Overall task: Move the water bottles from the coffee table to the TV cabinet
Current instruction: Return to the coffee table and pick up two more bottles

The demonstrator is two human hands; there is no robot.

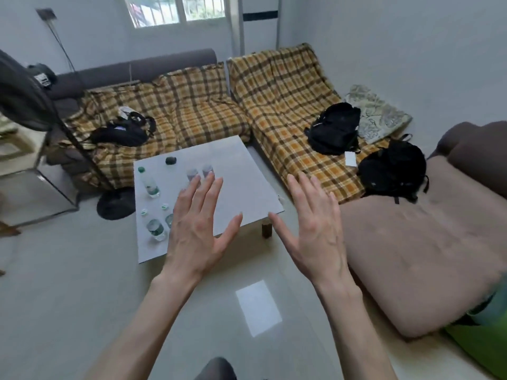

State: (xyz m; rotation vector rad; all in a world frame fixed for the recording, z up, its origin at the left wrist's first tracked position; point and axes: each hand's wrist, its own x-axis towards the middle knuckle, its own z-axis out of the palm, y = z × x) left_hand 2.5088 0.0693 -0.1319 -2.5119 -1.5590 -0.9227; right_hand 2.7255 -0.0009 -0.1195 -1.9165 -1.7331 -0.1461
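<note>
A white coffee table (241, 193) stands in the middle of the room. Several clear water bottles stand on its left side: a tall one with a green cap (149, 182), a nearer one (155, 229) and another (168, 217) partly behind my left hand. Two more clear bottles (192, 174) (207, 169) stand near the table's middle, just past my fingertips. My left hand (196, 229) is spread open above the table's near edge. My right hand (312, 231) is spread open beside the table's right corner. Neither hand touches a bottle. The TV cabinet is out of view.
A small black object (170, 160) lies at the table's far side. Plaid-covered sofas (288, 105) wrap behind and right, carrying black bags (333, 128) (393, 168) (120, 133). A brown cushion (411, 253) lies at right. A fan (27, 100) and its base (116, 204) stand left.
</note>
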